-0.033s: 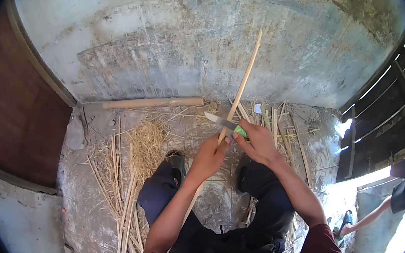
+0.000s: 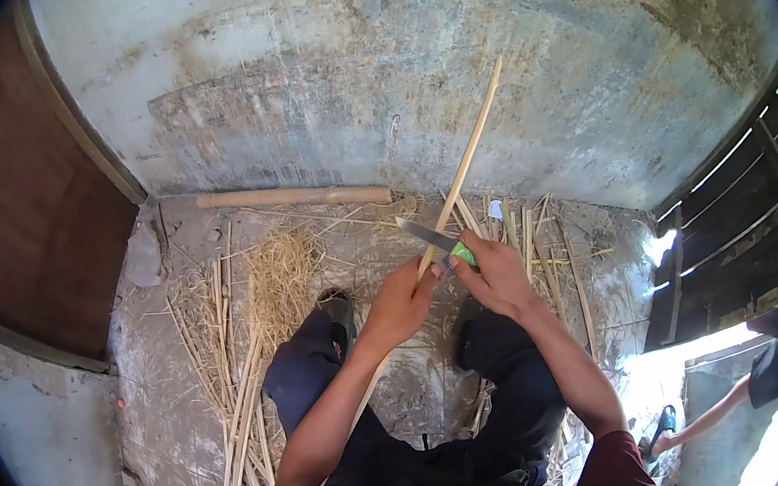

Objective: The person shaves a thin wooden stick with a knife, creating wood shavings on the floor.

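Observation:
Between my knees, my left hand (image 2: 400,304) is closed round a long, pale bamboo strip (image 2: 469,152). The strip slants up and away to the right, and its lower end passes back under my left forearm. My right hand (image 2: 496,275) grips a knife with a green handle (image 2: 462,254). The knife's blade (image 2: 425,233) points to the upper left and lies across the strip, just beyond my left fingers. Both hands are close together, with the right thumb near the left fingertips.
Split strips (image 2: 243,423) and a heap of shavings (image 2: 282,270) lie at left; more strips (image 2: 528,241) lie at right. A bamboo pole (image 2: 293,196) rests along the stained wall (image 2: 322,78). Another person's leg (image 2: 706,416) shows at lower right, near the slatted boards (image 2: 733,232).
The knife blade has turned slightly and looks darker. My hands and the bamboo strip are almost where they were.

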Available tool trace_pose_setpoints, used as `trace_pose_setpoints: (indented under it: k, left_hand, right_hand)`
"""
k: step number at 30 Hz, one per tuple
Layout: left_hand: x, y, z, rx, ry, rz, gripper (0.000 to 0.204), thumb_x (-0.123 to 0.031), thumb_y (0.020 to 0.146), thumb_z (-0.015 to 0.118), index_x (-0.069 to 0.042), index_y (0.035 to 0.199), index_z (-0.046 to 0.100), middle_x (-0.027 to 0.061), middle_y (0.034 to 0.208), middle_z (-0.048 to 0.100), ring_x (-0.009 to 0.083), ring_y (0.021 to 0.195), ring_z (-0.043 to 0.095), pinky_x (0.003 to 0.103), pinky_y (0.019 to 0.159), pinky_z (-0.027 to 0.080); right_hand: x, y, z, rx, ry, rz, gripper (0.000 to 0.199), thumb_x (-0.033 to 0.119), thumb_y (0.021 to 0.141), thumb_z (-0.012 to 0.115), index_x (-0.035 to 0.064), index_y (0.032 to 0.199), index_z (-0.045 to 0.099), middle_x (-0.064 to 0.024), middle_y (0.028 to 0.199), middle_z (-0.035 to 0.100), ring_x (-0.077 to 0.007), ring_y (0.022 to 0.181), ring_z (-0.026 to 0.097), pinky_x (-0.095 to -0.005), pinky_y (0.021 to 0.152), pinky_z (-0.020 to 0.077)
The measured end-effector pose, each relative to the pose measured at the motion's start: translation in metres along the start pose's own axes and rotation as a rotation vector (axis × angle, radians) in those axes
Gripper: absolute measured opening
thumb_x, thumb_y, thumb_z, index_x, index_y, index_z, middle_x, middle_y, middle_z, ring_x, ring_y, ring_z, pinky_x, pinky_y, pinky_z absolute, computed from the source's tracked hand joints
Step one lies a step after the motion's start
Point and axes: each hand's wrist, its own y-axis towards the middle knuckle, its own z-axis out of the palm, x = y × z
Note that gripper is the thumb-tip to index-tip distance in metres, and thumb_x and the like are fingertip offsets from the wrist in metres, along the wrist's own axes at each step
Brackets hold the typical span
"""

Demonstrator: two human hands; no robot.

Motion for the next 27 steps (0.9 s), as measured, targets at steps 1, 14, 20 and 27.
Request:
trace_pose_setpoints:
  k: [1, 14, 20, 27]
  left_hand:
    - [-0.001, -0.002, -0.003, -0.044, 0.098, 0.013, 0.03, -0.026, 0.113, 0.057, 0.002, 0.11, 0.066, 0.0128, 0.071, 0.059, 0.0265, 0.06, 0.058, 0.044, 0.062, 0.046]
    - [-0.011, -0.014, -0.015, -0.08, 0.165, -0.177, 0.034, -0.028, 0.109, 0.058, 0.006, 0.113, 0.065, 0.0263, 0.08, 0.067, 0.0434, 0.075, 0.068, 0.049, 0.07, 0.049]
    - [-0.021, -0.012, -0.017, -0.037, 0.009, -0.223, 0.056, -0.046, 0.114, 0.049, 0.007, 0.114, 0.066, 0.0306, 0.094, 0.071, 0.0484, 0.095, 0.071, 0.053, 0.085, 0.051]
    - [-0.015, -0.012, -0.012, -0.061, 0.036, -0.172, 0.057, -0.046, 0.117, 0.043, 0.006, 0.112, 0.066, 0.0284, 0.093, 0.073, 0.0475, 0.092, 0.071, 0.053, 0.082, 0.051]
  right_hand:
    - [-0.002, 0.002, 0.002, 0.04, 0.002, 0.011, 0.024, 0.026, 0.103, 0.063, 0.0032, 0.105, 0.057, -0.0224, 0.076, 0.065, -0.0479, 0.073, 0.068, -0.0556, 0.068, 0.0515]
    - [0.001, 0.008, 0.021, 0.107, -0.071, -0.049, 0.024, 0.026, 0.102, 0.061, 0.0029, 0.105, 0.056, -0.0238, 0.082, 0.068, -0.048, 0.075, 0.068, -0.057, 0.07, 0.0519]
    - [0.004, 0.007, 0.016, 0.092, -0.059, -0.113, 0.024, 0.026, 0.102, 0.059, 0.0026, 0.108, 0.056, -0.0243, 0.081, 0.068, -0.0484, 0.074, 0.068, -0.057, 0.069, 0.0514]
    - [0.003, 0.005, 0.017, 0.11, -0.061, -0.107, 0.025, 0.027, 0.102, 0.06, 0.0034, 0.111, 0.056, -0.0227, 0.077, 0.068, -0.0475, 0.072, 0.068, -0.0562, 0.069, 0.0518]
